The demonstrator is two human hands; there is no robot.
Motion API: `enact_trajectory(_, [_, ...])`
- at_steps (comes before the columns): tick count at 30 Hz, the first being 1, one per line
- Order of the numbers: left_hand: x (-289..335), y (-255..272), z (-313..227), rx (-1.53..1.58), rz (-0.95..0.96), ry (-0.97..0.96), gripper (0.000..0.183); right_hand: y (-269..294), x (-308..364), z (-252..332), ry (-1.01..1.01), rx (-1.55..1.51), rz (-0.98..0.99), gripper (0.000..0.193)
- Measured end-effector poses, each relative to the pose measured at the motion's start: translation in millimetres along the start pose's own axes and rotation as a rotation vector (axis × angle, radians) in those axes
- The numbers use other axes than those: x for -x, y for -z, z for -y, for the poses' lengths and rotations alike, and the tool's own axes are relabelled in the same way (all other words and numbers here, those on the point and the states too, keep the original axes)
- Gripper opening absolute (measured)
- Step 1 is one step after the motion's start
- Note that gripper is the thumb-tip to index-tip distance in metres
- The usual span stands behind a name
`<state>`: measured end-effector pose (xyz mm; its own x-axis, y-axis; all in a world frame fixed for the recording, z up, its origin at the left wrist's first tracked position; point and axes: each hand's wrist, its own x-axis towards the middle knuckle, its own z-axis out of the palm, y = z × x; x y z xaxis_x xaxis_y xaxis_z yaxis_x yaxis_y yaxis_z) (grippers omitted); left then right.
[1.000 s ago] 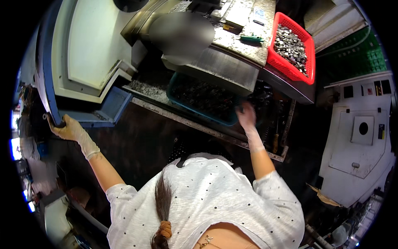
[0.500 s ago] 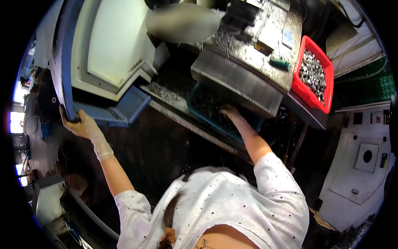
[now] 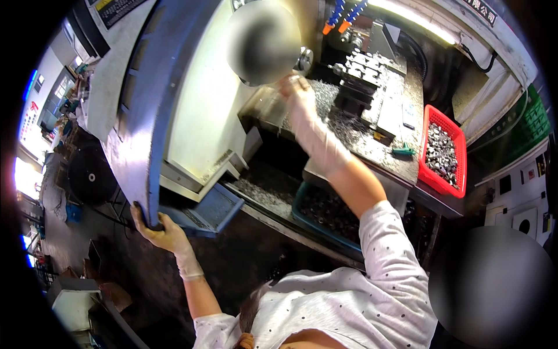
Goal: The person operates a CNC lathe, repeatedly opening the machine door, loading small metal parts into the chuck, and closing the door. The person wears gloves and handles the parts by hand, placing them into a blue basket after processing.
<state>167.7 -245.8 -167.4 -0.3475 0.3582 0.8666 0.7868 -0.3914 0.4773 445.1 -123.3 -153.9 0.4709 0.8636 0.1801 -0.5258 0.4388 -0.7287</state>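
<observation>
My left hand (image 3: 158, 228), in a light glove, grips the lower corner of the blue sliding door (image 3: 145, 139) of a metalworking machine. My right arm is stretched up into the open machine. My gloved right hand (image 3: 296, 92) sits by the spindle area, just below a blurred patch. Its fingers are curled, and whether they hold a small part is unclear. Metal chips (image 3: 349, 125) cover the bed under that hand, beside a dark tool block (image 3: 363, 74).
A red basket (image 3: 440, 189) of small metal parts stands on the machine's right ledge, with a green-handled tool (image 3: 401, 151) next to it. A teal bin (image 3: 299, 196) of dark parts sits below the bed. A blue tray (image 3: 209, 209) juts out near my left hand.
My right hand has risen from the teal bin up into the machine near the spindle. My left hand has stayed on the door's edge. The view has moved closer to the machine.
</observation>
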Motion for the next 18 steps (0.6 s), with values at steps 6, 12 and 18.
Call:
enact_trajectory(6, [3.1, 12.5, 15.7, -0.06, -0.007, -0.118, 0.04, 57.6, -153.7, -72.2, 0.474, 0.395, -0.69, 0.024])
enact_trajectory(12, [10.8, 6.4, 22.0, -0.008, 0.056, -0.128, 0.041, 48.5, -132.2, -63.9, 0.524, 0.886, -0.442, 0.044])
enact_trajectory(18, [4.4, 13.6, 16.5, -0.008, 0.077, -0.108, 0.035, 54.2, -134.7, -76.9, 0.698, 1.042, -0.301, 0.043])
